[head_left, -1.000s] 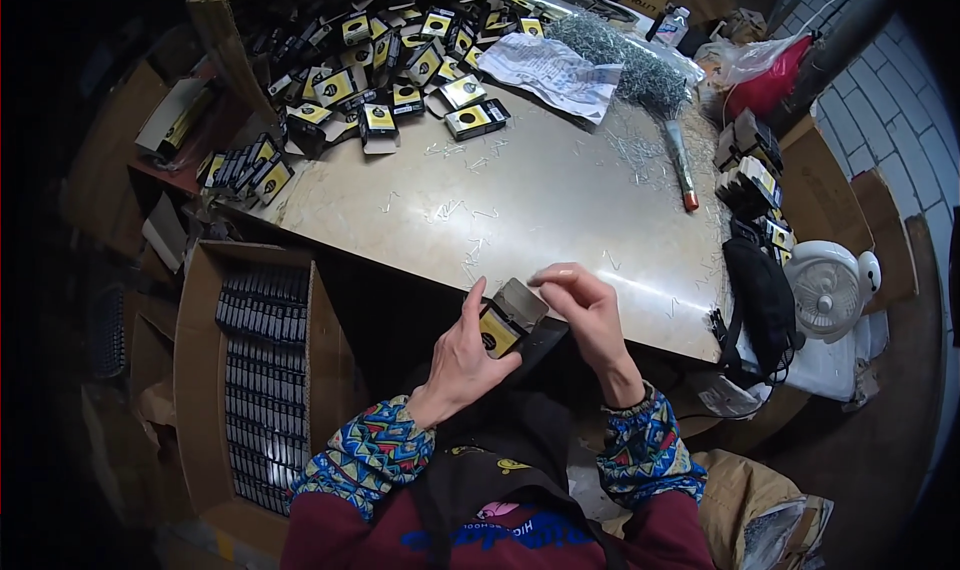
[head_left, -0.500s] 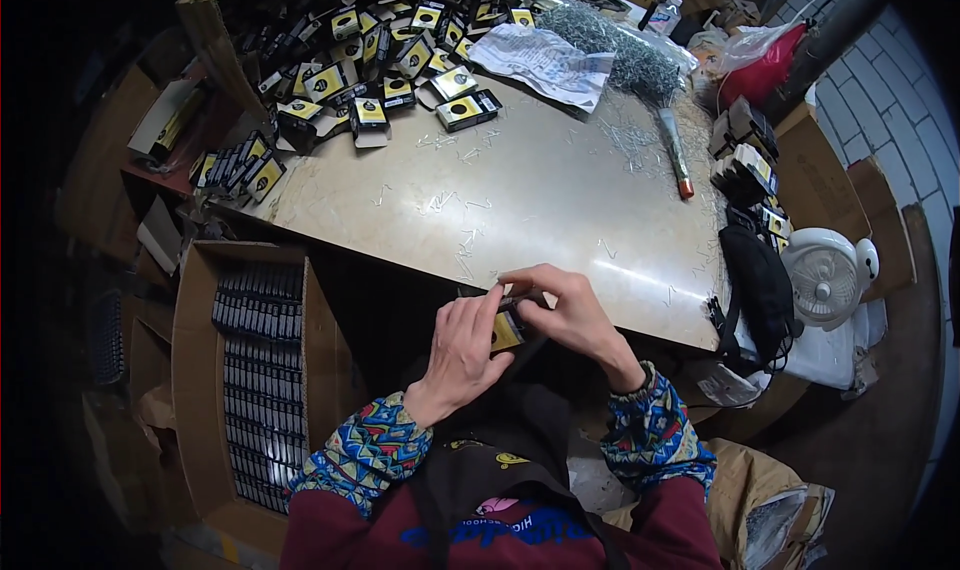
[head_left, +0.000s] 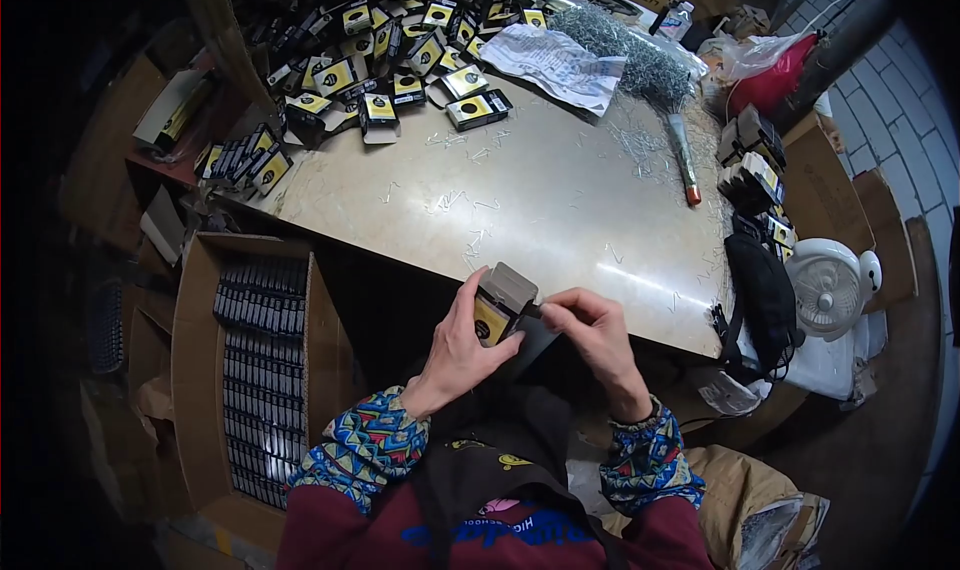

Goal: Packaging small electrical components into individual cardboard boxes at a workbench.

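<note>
My left hand [head_left: 452,348] is closed around a small black and yellow cardboard box [head_left: 490,325], its thumb on the right side and its fingers along the left. The grey inner side of the box's raised lid shows at the top. My right hand [head_left: 595,335] pinches a small dark bit at the box's right edge with thumb and forefinger; whether it is a side flap or a separate piece I cannot tell. Both hands are just off the table's [head_left: 560,200] front edge.
Similar boxes [head_left: 380,110] lie heaped at the back left, beside a crumpled paper [head_left: 560,65] and a pile of bent metal wires [head_left: 630,55]. A brush [head_left: 684,160] lies at right, near a white fan [head_left: 828,285]. Packed rows fill a carton [head_left: 325,370] at lower left.
The box has come into fuller view with its lid standing up. My right hand has moved right and down, from over the box's top to its right edge.
</note>
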A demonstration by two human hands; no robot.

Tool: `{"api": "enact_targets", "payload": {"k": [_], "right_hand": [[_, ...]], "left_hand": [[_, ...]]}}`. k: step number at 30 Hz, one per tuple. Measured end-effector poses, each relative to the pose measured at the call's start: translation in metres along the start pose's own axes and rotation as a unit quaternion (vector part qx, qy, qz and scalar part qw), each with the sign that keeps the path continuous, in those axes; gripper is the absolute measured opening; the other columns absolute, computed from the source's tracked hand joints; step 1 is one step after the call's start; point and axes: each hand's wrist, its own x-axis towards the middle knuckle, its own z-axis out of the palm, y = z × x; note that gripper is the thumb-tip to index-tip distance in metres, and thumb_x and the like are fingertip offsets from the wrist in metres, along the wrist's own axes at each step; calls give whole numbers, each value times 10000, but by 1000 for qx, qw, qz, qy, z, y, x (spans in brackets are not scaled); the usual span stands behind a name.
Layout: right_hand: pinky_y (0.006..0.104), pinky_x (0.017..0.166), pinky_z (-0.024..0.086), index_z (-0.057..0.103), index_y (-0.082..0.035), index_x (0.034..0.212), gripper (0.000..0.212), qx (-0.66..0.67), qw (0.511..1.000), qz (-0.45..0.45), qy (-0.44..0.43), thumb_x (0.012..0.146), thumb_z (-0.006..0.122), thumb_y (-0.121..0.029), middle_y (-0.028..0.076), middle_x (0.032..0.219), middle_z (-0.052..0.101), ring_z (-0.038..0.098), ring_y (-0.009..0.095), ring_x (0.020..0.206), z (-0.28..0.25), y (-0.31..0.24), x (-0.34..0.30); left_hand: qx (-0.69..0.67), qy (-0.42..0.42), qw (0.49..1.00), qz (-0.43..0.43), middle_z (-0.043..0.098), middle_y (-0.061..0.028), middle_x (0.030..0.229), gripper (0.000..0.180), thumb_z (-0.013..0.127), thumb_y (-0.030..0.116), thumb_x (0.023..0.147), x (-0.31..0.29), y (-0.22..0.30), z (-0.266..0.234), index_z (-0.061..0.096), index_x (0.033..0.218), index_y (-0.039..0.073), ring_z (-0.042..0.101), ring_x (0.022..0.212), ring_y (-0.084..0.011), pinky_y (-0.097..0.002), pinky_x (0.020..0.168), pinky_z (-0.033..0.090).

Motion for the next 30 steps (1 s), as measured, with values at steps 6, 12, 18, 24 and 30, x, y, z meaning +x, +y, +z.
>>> {"api": "enact_targets", "payload": {"k": [6, 12, 18, 24, 30], "right_hand": [[233, 614, 480, 694, 11, 970, 139, -186, 970, -141, 64, 852, 714, -60, 65, 803, 639, 598, 115, 647, 16, -27, 8], [253, 715, 518, 663, 2, 1003, 177, -135, 962, -194, 134, 833, 712, 0, 95, 1048, 580, 609, 156, 910, 22, -4, -2], [298, 694, 539, 688, 12, 970, 170, -233, 923, -267, 151, 807, 736, -8, 157, 1073, 645, 670, 240, 837, 38, 14, -4], [278, 771, 544, 674, 20, 1138, 267, -95, 968, -177, 152, 876, 686, -29, 171, 1022, 707, 694, 184, 883, 53, 21, -10], [218, 780, 526, 701, 37, 1088, 226, -65, 973, -133, 176, 878, 695, -48, 130, 1025, 735, 668, 96, 885, 66, 14, -13]], "left_hand": [[95, 8, 995, 29, 521, -255, 1274, 883, 787, 179, 756, -6, 0, 5, 262, 1447, 18, 592, 1123, -397, -417, 915, 505], [59, 45, 996, 46, 547, -260, 1238, 914, 796, 179, 749, -2, 0, 6, 239, 1459, 35, 605, 1095, -420, -430, 891, 516], [57, 62, 990, 116, 566, -229, 1183, 818, 786, 156, 740, 6, -1, 15, 305, 1394, 58, 625, 1017, -425, -439, 814, 539], [156, 88, 974, 140, 556, -213, 1156, 723, 799, 181, 725, -2, -10, 17, 379, 1300, 53, 619, 976, -421, -445, 753, 541], [196, 89, 971, 109, 569, -221, 1097, 727, 773, 169, 721, -1, -5, 17, 385, 1309, -9, 601, 974, -411, -444, 783, 519]]}}
